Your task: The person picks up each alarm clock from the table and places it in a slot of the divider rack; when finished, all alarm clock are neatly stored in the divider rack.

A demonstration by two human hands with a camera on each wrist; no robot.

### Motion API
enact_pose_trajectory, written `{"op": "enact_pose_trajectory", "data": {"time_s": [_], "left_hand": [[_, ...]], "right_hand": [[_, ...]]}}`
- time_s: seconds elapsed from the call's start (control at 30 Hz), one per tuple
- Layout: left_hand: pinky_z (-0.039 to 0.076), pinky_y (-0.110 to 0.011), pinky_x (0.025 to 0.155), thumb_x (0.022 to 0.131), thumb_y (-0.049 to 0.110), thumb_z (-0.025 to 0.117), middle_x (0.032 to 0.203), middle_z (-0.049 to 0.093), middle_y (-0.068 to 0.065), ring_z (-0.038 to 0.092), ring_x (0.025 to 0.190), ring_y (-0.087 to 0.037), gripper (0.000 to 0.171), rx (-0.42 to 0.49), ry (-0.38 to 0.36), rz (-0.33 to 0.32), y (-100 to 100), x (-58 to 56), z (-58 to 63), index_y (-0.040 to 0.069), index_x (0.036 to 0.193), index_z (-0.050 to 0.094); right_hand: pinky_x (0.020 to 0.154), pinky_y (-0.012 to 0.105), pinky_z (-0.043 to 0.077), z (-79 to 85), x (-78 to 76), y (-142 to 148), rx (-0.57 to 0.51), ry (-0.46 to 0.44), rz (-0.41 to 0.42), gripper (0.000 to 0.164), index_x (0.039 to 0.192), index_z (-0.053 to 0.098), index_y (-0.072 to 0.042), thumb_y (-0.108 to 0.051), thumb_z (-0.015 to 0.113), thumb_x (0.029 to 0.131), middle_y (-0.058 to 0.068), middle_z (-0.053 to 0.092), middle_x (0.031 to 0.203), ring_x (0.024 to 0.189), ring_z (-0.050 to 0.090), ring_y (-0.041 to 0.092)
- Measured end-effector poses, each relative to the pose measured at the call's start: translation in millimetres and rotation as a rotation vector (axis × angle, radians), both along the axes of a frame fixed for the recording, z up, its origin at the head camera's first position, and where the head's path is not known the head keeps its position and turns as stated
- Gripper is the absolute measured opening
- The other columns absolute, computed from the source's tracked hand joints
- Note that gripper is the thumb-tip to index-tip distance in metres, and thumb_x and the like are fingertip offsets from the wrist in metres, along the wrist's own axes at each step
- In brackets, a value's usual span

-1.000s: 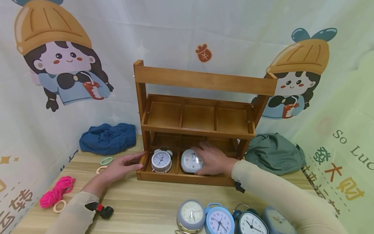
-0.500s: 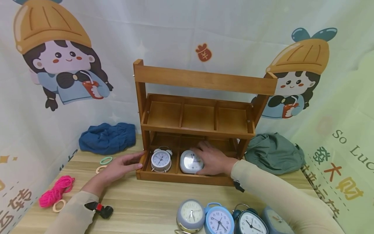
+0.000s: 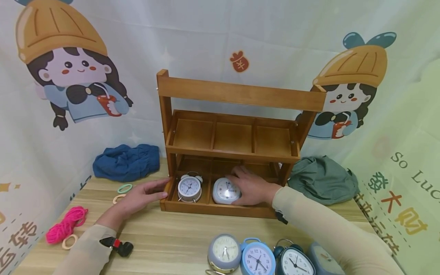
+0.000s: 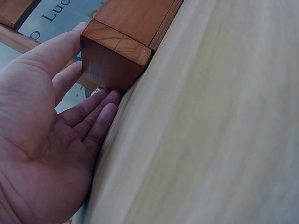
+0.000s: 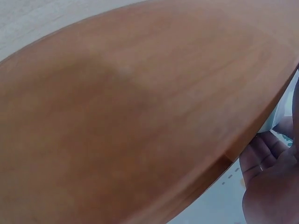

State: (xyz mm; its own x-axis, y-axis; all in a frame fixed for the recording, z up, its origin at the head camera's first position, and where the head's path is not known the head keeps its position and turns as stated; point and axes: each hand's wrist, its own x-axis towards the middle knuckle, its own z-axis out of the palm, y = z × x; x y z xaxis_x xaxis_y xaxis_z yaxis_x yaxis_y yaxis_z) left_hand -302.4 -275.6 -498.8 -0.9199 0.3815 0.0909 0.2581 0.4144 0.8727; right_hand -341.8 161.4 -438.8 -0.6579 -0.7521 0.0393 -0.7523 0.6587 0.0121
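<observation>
A rounded white alarm clock (image 3: pixel 226 191) sits in the middle lower compartment of a brown wooden shelf (image 3: pixel 233 153). My right hand (image 3: pixel 253 186) grips the clock from its right side, thumb toward the front and fingers behind, partly covering it. In the right wrist view, a wooden surface hides most of that grip. To its left, a white twin-bell alarm clock (image 3: pixel 190 188) stands in the left lower compartment. My left hand (image 3: pixel 141 196) touches the shelf's lower left side with fingertips and thumb, its fingers spread around the wooden corner (image 4: pixel 114 56) in the left wrist view.
In front lie a grey clock (image 3: pixel 225 250), a light blue clock (image 3: pixel 258 259), a dark clock (image 3: pixel 295 261) and a blue-grey clock (image 3: pixel 324 259). Pink yarn (image 3: pixel 67 225) and rings (image 3: pixel 70 241) are at left. Blue cloth (image 3: pixel 126 163) and green cloth (image 3: pixel 323 180) flank the shelf.
The white rounded clock has shifted and tilted slightly in my right hand, and the glare on its face has changed. My left hand has stayed against the shelf's side.
</observation>
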Motion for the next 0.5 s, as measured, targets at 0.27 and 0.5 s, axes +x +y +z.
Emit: {"op": "enact_pose_trajectory", "data": {"time_s": [0.27, 0.5], "left_hand": [[0.046, -0.048, 0.120, 0.109, 0.039, 0.075, 0.170, 0.051, -0.014, 0.051, 0.154, -0.040, 0.068, -0.043, -0.004, 0.027, 0.8, -1.0, -2.0, 0.015, 0.168, 0.052], [0.043, -0.058, 0.121, 0.108, 0.042, 0.075, 0.170, 0.051, -0.014, 0.050, 0.154, -0.041, 0.069, -0.042, -0.008, 0.036, 0.2, -0.2, -1.3, 0.017, 0.169, 0.052]], "right_hand": [[0.116, 0.044, 0.050, 2.4, -0.9, 1.5, 0.021, -0.040, -0.009, 0.082, 0.158, 0.063, -0.016, -0.063, 0.084, 0.094, 0.009, 0.052, 0.150, 0.133, 0.050, 0.026], [0.112, 0.045, 0.052, 19.7, 12.2, 1.1, -0.114, -0.189, -0.057, 0.078, 0.160, 0.060, -0.013, -0.059, 0.081, 0.100, 0.008, 0.058, 0.147, 0.128, 0.057, 0.023]]}}
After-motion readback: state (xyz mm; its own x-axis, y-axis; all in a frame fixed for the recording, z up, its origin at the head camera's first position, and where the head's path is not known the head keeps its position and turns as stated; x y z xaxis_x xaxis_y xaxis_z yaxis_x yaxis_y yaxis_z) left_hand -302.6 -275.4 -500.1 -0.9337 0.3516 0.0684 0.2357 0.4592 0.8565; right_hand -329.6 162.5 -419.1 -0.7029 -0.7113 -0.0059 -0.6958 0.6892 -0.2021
